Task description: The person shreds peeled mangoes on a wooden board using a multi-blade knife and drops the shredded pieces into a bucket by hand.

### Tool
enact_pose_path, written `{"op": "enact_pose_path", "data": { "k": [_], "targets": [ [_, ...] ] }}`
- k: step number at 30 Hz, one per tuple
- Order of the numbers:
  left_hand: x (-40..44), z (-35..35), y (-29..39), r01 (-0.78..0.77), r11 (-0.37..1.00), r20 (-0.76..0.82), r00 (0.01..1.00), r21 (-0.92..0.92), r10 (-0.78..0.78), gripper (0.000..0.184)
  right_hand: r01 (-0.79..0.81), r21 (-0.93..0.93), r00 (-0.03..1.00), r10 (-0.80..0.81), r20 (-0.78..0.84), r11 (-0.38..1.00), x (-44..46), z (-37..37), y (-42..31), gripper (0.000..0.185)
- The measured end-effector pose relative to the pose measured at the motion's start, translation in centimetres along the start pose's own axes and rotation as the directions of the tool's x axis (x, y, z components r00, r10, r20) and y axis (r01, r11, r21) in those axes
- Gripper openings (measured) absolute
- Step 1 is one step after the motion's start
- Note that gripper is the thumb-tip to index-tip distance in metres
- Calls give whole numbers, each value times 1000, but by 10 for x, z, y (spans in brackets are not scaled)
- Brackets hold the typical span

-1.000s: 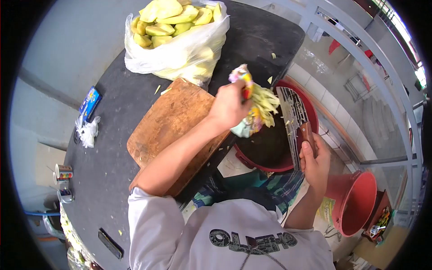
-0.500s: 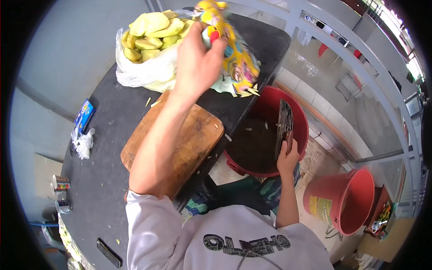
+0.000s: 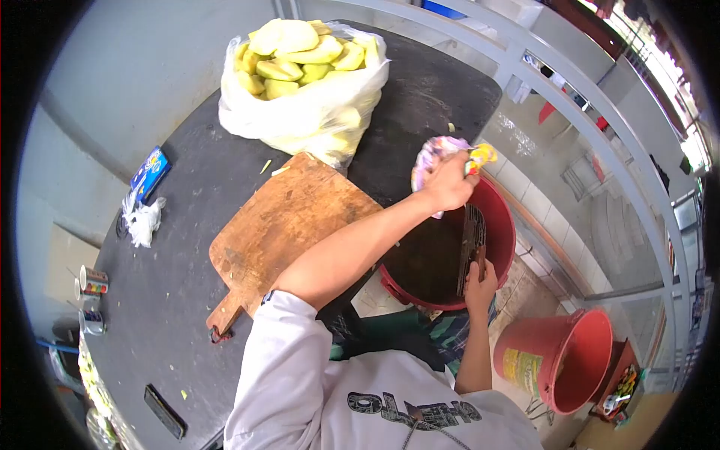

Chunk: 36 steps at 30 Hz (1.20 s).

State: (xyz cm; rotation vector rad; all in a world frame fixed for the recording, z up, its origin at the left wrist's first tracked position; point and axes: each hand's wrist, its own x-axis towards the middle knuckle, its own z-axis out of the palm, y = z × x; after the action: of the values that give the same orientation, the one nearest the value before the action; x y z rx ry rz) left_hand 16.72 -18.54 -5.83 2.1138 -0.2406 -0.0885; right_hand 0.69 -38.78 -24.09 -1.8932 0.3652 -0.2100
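Pinkish-white, yellow-patched cloth (image 3: 427, 163) is bunched in the left hand (image 3: 452, 184), fingers closed round it w/ a bright yellow end poking out on the hand's right. That hand is above the far rim of a round, dark-red plastic bucket (image 3: 508, 244) (can't tell if the cloth touches the rim). The bucket's inside looks dark; contents too dim to make out.

Nearer the body, the right hand (image 3: 480, 286) is closed round the brown wooden handle of a flat, slotted metal tool (image 3: 470, 232), its blade pointing away from the wrist & set over the bucket's opening, below the left hand.

Left of the left hand, partly under that forearm: a worn brown wooden cutting board (image 3: 289, 217) w/ a short handle, lying on a dark, matte tabletop (image 3: 172, 300). Beyond the board, up & left of the same hand, a bulging white translucent plastic bag (image 3: 304, 120) stands open, heaped w/ pale yellow-green peeled chunks (image 3: 289, 46).

Far left of both hands: a blue printed packet (image 3: 151, 172), crumpled white plastic (image 3: 145, 221) & a black slab-shaped phone (image 3: 165, 411). Right of the right hand, nearer the body, a 2nd red plastic bucket w/ a yellowish label (image 3: 517, 341) sits tilted.
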Motion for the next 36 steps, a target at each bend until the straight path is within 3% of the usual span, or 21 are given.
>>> {"op": "enact_pose_path", "data": {
  "k": [1,3,4,5,7,8,10,12,13,14,15,17,21,23,25,27,28,29,31,33,36],
  "targets": [
    [-2,-12,10,-27,975,41,998,-222,37,48,11,-2,1000,-11,16,1000,0,-2,4,35],
    [-9,-33,27,27,917,-3,1000,-398,-31,39,-2,9,1000,2,1,1000,0,-5,10,35],
    [-9,-39,27,-174,904,-191,976,-391,105,33,-30,3,1000,30,4,1000,0,-7,12,36],
    [-11,-52,25,-240,860,-240,960,-451,143,32,-30,5,999,30,13,1000,0,-8,15,36],
    [-35,-88,32,-236,738,-259,962,-632,87,30,60,-79,998,-60,9,995,0,-12,12,38],
    [-56,-110,39,-190,724,-278,961,-664,-3,30,142,-127,990,-143,-2,982,5,-12,30,39],
    [-94,-144,28,-184,745,-362,928,-641,-83,32,112,-133,994,-112,10,985,2,-12,32,39],
    [-129,-174,-13,-103,962,-448,894,-254,-22,45,-50,-59,997,53,48,997,-3,-9,16,38],
    [-150,-194,-28,124,991,-329,939,52,-100,56,-48,-49,997,51,55,998,-2,-4,20,38],
    [-169,-205,-48,119,978,-277,959,171,-69,58,-50,-35,998,51,42,998,-3,-1,24,38],
    [-182,-213,-69,215,943,-368,923,255,-111,59,-50,-22,998,50,28,999,-2,1,27,38],
    [-201,-232,-71,269,931,-451,882,248,-135,45,-50,-29,997,51,63,998,1,3,20,38],
    [-194,-268,-49,120,957,-524,851,265,38,25,81,-40,997,-81,18,996,-1,6,-14,39],
    [-167,-285,-37,3,952,-541,823,307,172,19,237,-41,958,-240,-154,971,-6,9,-33,40],
    [-128,-299,-29,-44,919,-575,769,391,281,17,251,-47,947,-256,-197,967,-8,11,-37,41],
    [-76,-315,-37,-95,880,-571,728,465,380,21,462,-472,768,-605,-211,751,-6,15,-31,42],
    [-51,-320,-39,-67,840,-551,726,539,412,24,453,-373,843,-525,-118,810,-4,18,-35,39],
    [-21,-327,-50,-27,781,-511,742,624,434,32,454,-380,837,-532,-129,806,-7,16,-33,39],
    [17,-330,-51,106,656,-422,838,748,346,47,204,-521,978,-201,62,829,-20,11,-24,32],
    [44,-332,-50,93,438,-270,892,894,361,60,214,-464,973,-231,21,859,-32,9,-22,30],
    [81,-327,-48,47,416,-167,952,908,257,76,166,-394,981,-192,-25,904,-44,2,-10,27]
  ]
}}
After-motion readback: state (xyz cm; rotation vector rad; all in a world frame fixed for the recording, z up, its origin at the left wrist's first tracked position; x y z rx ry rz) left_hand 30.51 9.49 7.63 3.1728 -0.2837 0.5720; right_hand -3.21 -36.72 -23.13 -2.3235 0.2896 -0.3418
